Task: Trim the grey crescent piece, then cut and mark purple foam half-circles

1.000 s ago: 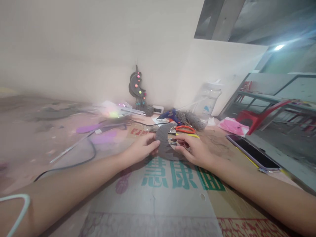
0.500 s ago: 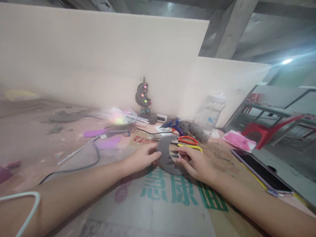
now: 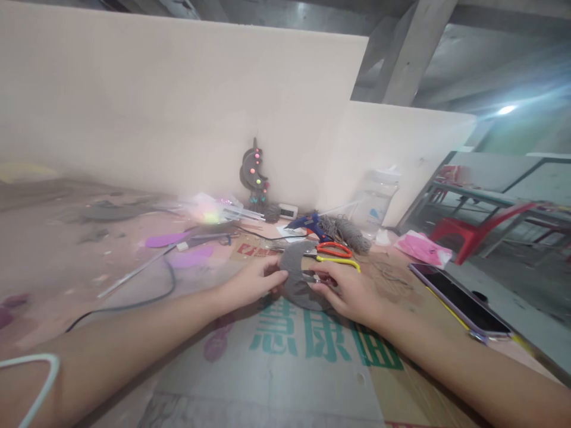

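Observation:
A grey crescent (image 3: 297,274), which looks wrapped in yarn, is held low over the cardboard. My left hand (image 3: 261,279) pinches its left edge between thumb and fingers. Inside the crescent's curve, my right hand (image 3: 343,288) closes around a small dark tool (image 3: 308,277) with pointed tips that looks like thread snips. Its tips point left toward the crescent's inner edge; my fingers hide most of it. Just behind the crescent lie scissors with a red handle (image 3: 334,248) and a yellow handle (image 3: 341,262).
Cardboard (image 3: 285,380) with green printing covers the front. Behind are a blue glue gun (image 3: 312,224), grey yarn (image 3: 350,235), a bottle (image 3: 379,202) and a decorated crescent ornament (image 3: 253,169). A phone (image 3: 459,300) lies right; a dark cable (image 3: 134,306) runs left.
The whole view has shifted slightly. The snips' two tips showed apart earlier; now they look closer together, near the crescent's inner edge. The left hand keeps its pinch.

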`<state>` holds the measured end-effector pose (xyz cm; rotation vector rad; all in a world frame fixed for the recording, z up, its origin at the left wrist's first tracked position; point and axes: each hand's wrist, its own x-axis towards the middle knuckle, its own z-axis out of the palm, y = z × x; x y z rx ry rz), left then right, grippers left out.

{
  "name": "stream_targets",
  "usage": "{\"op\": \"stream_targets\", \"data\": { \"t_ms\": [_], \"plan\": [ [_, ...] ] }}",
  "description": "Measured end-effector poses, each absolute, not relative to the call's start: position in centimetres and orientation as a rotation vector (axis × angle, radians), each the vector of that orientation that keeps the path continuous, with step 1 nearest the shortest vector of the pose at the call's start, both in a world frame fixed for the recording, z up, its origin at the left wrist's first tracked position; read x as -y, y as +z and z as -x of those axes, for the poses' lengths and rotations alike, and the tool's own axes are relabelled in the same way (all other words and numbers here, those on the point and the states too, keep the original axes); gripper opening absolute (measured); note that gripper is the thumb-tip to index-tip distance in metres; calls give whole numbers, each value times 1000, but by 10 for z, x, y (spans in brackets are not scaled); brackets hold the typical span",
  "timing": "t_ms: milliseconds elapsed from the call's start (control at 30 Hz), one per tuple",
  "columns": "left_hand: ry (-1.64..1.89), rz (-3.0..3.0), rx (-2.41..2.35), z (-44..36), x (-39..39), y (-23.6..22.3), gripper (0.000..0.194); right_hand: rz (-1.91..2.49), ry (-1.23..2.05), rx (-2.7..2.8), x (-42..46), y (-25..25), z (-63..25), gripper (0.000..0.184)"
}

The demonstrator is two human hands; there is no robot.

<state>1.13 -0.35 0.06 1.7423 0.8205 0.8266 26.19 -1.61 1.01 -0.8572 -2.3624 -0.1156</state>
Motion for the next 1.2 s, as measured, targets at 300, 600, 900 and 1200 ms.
{"op": "stream_targets", "data": {
  "t_ms": [300,600,900,1200],
  "plan": [
    [852,-1766,-834,-10,2,-2,30,835,-124,2391,16,13,-260,27],
    [878,-1808,-848,-7,0,-4,39,926,-92,2377,18,14,-258,30],
    [852,-1843,-825,-6,-1,-7,32,942,-82,2296,13,9,-260,25],
    [863,-1828,-835,-8,-1,-6,29,921,-96,2286,12,8,-260,25]
  ]
}}
